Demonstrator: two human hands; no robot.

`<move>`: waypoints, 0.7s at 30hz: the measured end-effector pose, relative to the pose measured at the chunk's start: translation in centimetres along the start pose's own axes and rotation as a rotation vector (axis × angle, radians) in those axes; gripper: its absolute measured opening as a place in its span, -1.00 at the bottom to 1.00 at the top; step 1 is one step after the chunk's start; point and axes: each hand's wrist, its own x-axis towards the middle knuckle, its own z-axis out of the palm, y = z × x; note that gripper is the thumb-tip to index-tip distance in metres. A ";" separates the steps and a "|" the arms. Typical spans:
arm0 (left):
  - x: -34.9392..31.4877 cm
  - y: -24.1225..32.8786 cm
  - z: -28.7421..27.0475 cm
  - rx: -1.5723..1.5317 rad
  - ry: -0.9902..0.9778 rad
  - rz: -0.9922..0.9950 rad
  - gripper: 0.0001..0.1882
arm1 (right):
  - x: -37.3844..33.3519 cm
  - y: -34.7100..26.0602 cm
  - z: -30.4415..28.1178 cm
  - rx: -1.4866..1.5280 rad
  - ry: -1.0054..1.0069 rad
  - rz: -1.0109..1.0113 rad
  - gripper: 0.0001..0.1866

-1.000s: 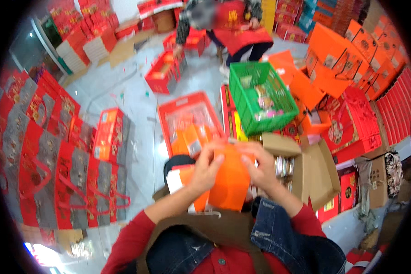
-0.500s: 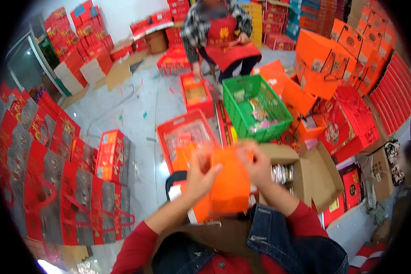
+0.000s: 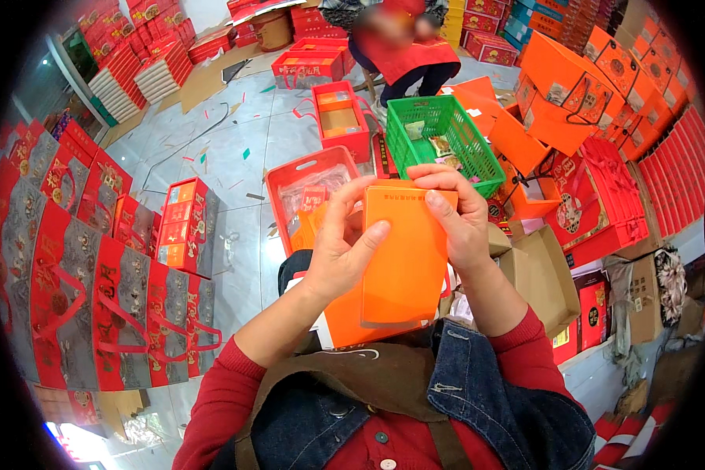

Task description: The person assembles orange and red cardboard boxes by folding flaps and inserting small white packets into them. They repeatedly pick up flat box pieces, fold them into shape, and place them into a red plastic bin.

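My left hand (image 3: 341, 247) grips the left side of a flat orange carton (image 3: 403, 258), its thumb lying on the front face. At the carton's upper right corner, my right hand (image 3: 464, 223) is closed, with the thumb on the front and the fingers bent over the top edge. The carton is tilted up in front of my lap and looks like a thin folded box. Below it, partly covered, lies another orange sheet or carton (image 3: 343, 319). Just beyond my left hand sits a red plastic tray (image 3: 276, 192) with clear plastic and small red and orange packets.
A green plastic crate (image 3: 406, 160) holding a few packets stands ahead. An open cardboard box (image 3: 552, 278) is at my right. Red and grey gift bags (image 3: 74, 294) fill the left. Orange boxes (image 3: 564, 90) pile up at right. A person in a red apron (image 3: 407, 51) sits ahead.
The orange carton now stands more upright and sharper in view, still between both hands. The view has tilted down, and the person ahead now leans forward.
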 end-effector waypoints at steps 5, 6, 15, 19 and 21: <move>-0.1 0.1 -0.3 -0.044 -0.034 -0.046 -0.54 | 0.0 -0.1 -0.2 0.027 -0.046 0.011 -0.87; -0.2 0.2 -0.7 -0.055 -0.055 -0.073 -0.56 | 0.1 -0.2 -0.2 0.042 -0.056 0.005 -0.88; 1.9 1.5 -3.1 -0.334 -0.256 -0.078 -0.87 | 0.5 -1.2 -0.2 0.178 -0.178 -0.086 -0.89; 1.8 1.4 -3.1 -0.297 -0.275 -0.055 -0.86 | 0.1 -1.1 -0.1 0.217 -0.206 -0.064 -0.89; 1.8 2.0 -2.9 -0.282 -0.262 -0.051 -0.87 | 0.2 -1.3 0.1 0.201 -0.188 -0.044 -0.89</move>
